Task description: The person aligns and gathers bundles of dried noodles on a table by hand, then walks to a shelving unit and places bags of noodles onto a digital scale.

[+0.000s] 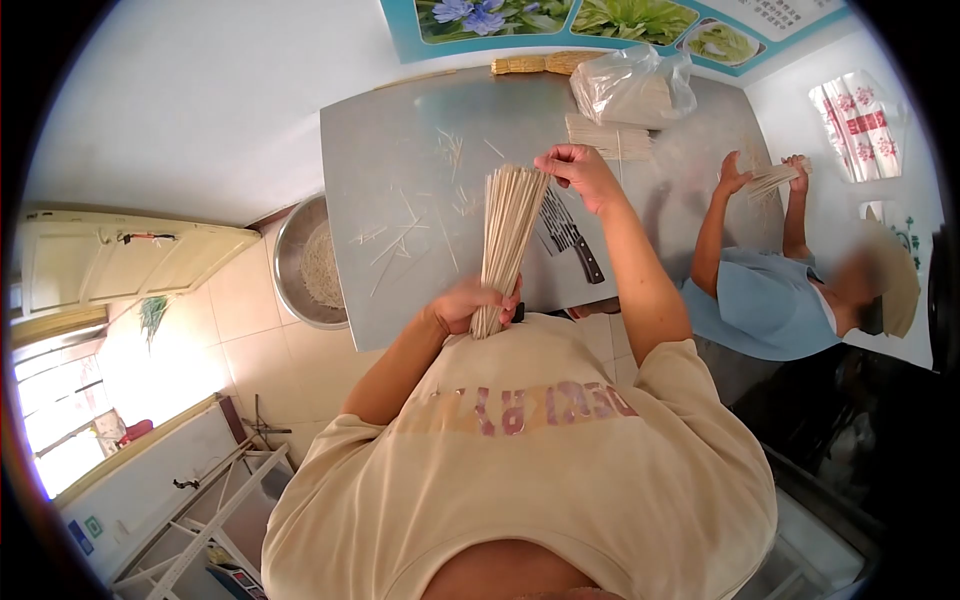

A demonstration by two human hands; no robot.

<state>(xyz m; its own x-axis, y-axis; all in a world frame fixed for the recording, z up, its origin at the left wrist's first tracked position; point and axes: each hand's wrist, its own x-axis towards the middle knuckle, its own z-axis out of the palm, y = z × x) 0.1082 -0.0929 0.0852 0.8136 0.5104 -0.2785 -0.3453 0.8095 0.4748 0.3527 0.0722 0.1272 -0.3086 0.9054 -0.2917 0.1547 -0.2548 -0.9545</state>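
A thick bundle of thin pale sticks [508, 232] stands upright, fanned a little wider at the top. My left hand [474, 305] is wrapped round its lower end, close to my shirt. At the bundle's top right corner, my right hand [578, 172] has its fingers pinched together at the stick tips; whether a stick is between them is too small to tell. Under and beyond the bundle lies the grey metal table [385, 150], with loose sticks [400, 240] scattered left of the bundle. A cleaver-like knife [572, 238] with a black handle lies to the right.
A plastic bag [635, 85] rests at the table's back beside more stick bundles [610, 140] and a straw brush [545, 64]. A metal basin [300, 262] stands off the left edge. At right, a co-worker in blue [765, 300] holds another stick bundle [772, 180].
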